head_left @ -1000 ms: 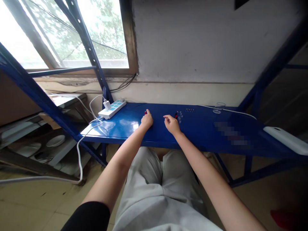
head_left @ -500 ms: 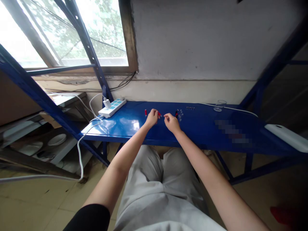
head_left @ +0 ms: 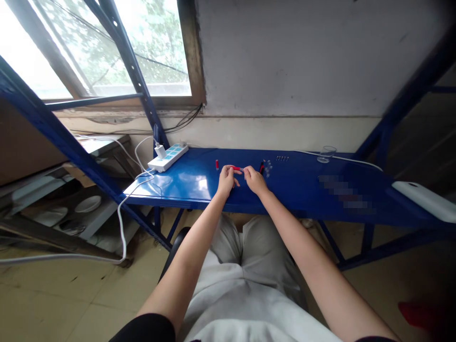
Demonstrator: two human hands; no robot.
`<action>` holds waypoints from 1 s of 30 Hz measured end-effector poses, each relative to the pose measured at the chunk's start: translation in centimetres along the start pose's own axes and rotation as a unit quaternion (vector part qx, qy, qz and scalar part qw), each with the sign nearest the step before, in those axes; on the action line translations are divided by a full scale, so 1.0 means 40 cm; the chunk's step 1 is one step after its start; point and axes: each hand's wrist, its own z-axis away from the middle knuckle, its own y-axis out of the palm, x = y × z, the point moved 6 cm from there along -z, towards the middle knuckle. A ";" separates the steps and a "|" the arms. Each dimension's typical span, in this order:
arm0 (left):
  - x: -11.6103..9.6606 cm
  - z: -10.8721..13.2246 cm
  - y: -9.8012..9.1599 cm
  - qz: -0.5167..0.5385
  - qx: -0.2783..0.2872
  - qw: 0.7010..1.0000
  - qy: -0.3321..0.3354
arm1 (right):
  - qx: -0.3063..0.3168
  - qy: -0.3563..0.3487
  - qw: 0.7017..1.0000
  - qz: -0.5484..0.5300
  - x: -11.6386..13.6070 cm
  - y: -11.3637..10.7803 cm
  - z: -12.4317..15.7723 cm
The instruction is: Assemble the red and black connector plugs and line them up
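Observation:
Between my two hands lies a small red tube (head_left: 236,168) with a greyish clear end pointing right. My left hand (head_left: 226,179) is closed on its red part. The fingers of my right hand (head_left: 253,178) pinch at the clear end; what they grip there is too small to tell. Just left of my left hand a small red piece (head_left: 217,164) stands on the blue table (head_left: 181,185). Beyond my right hand are a black and red item (head_left: 261,168) and several small clear pieces (head_left: 268,167). Farther back lies a row of small metal pieces (head_left: 282,158).
A white power strip (head_left: 168,157) with a plug and cable sits at the table's left end. Toward the back right is a clear round cup (head_left: 326,154). A white object (head_left: 423,200) lies at the right edge, near a blurred patch. Blue frame posts rise at both sides.
My hands have come together, and my right fingers now touch the end of the red tube. The tube lies more level between them. The view has shifted slightly.

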 end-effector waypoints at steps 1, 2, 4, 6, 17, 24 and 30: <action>-0.002 0.001 0.001 0.001 0.003 1.000 0.005 | -0.002 -0.005 1.000 -0.004 0.003 -0.002 0.002; -0.002 0.002 0.002 0.002 0.008 1.000 0.007 | -0.006 -0.010 1.000 -0.010 0.005 -0.005 0.003; -0.001 0.003 0.005 0.002 0.018 1.000 0.007 | -0.014 -0.017 1.000 -0.021 0.008 -0.010 0.005; 0.002 0.002 0.009 0.000 0.027 1.000 0.000 | -0.015 -0.016 0.999 -0.027 0.009 -0.013 0.006; 0.006 0.007 0.018 0.001 0.041 0.998 -0.049 | -0.024 -0.013 0.999 -0.035 0.004 -0.012 0.004; 0.007 0.005 0.019 -0.002 0.044 0.998 -0.048 | -0.013 -0.007 1.000 0.002 0.000 -0.004 0.004; 0.017 0.001 0.016 -0.014 0.034 0.998 -0.060 | 0.003 -0.024 1.000 0.006 0.012 0.001 0.006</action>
